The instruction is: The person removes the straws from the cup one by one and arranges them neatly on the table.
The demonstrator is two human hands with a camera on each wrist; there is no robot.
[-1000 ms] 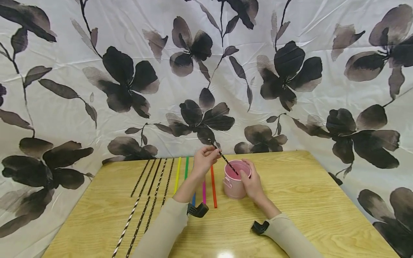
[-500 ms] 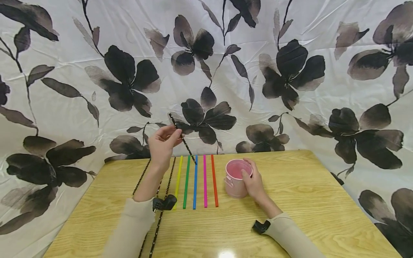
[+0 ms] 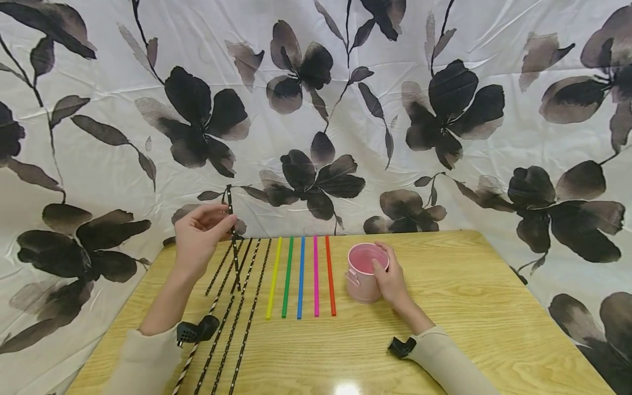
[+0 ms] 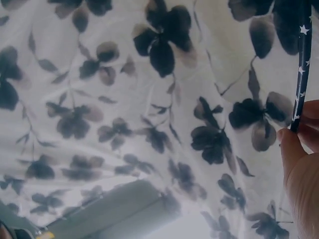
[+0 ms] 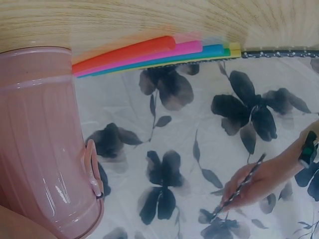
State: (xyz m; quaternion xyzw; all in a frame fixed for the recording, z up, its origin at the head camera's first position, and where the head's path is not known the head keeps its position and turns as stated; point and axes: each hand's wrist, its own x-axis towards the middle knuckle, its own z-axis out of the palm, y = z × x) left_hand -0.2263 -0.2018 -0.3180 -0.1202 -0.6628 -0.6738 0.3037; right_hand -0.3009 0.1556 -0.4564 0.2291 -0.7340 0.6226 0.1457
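Note:
A slim black paper straw (image 3: 236,269) is pinched between the thumb and fingers of my left hand (image 3: 195,238), raised over the left part of the table. White stars show on the straw (image 4: 302,64) in the left wrist view, where its top runs out of the frame. In the head view it stands nearly upright, its lower end overlapping the dark straws below. My right hand (image 3: 394,277) grips the side of a small pink bucket (image 3: 361,285), with the thumb over the rim. The bucket's mouth faces up and a little handle sticks out on its left.
A row of yellow (image 3: 274,280), green (image 3: 288,280), blue (image 3: 300,280), pink (image 3: 316,280) and red straws (image 3: 331,280) lies left of the bucket. Several dark patterned straws (image 3: 252,318) lie further left. A floral cloth (image 3: 306,120) hangs behind the wooden table (image 3: 469,307).
My left hand has carried the black straw from over the bucket's mouth leftward, past the coloured row, and turned it closer to upright. My right hand keeps its hold on the bucket.

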